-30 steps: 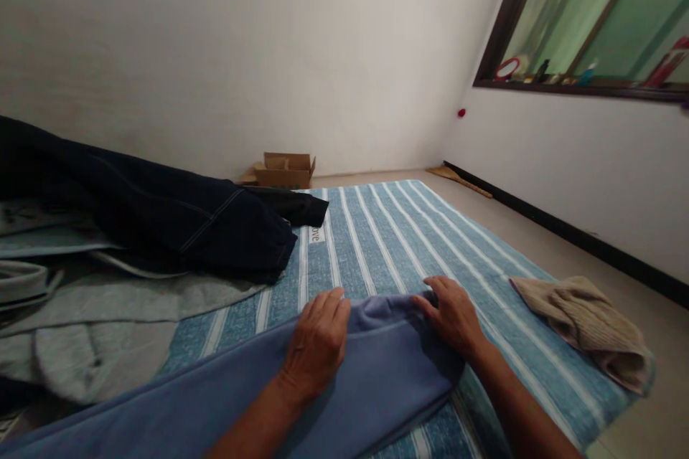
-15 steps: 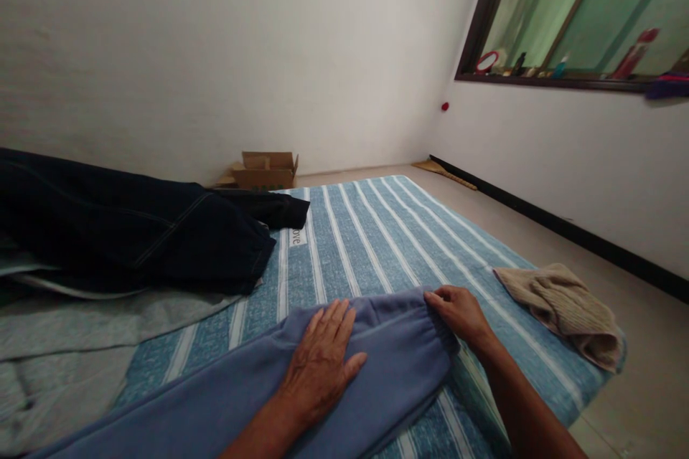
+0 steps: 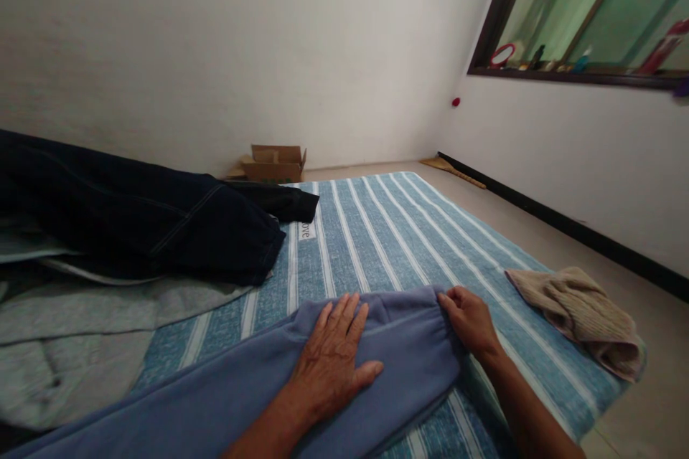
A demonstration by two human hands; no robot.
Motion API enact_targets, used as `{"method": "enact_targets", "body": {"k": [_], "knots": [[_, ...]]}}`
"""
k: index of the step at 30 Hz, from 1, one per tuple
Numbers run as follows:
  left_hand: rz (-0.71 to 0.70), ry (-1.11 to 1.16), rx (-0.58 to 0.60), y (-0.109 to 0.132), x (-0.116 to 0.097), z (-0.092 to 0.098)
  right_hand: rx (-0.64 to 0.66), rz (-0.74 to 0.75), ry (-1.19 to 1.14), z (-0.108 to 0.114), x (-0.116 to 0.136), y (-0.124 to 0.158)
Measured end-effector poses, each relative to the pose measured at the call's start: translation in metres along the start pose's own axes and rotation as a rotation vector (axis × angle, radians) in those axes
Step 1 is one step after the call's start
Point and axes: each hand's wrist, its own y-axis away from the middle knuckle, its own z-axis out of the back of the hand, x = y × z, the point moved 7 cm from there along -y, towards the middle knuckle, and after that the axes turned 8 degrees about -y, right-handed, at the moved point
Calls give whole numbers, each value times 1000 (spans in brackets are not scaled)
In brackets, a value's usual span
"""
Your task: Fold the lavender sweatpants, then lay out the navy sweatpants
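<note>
Hands [image 3: 332, 358] touch a soft, gather-cuffed blue garment [image 3: 412, 351].

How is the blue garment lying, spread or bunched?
Mostly spread: the blue garment lies lengthwise under the flat left hand, while the right hand pinches its gathered end. Folded double? Cannot tell.

A plain blue garment [image 3: 412, 362] stretches lengthwise from lower left to right of bottom centre, its right end gathered.
</note>
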Motion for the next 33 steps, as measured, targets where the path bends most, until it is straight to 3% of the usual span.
{"method": "enact_targets", "body": {"k": [6,11,17,21,25,28,30,33], "knots": [[15,55,12,4,-1,-1,18,20,83,1,6,4],[-3,147,-6,12,-7,0,35,-94,103,12,-3,19],[15,188,-16,16,-10,0,55,-36,204,5,-22,28],[9,180,-3,17,-10,-1,91,12,405,1,-23,30],[3,165,6,17,-10,-1,-70,293,583,8,23,44],[-1,189,-7,16,-10,-1,-182,617,466,-1,72,64],[4,205,-15,17,-9,-1,-140,820,324,-20,94,77],[10,205,-22,17,-9,0,-34,985,254,-57,98,88]]}}
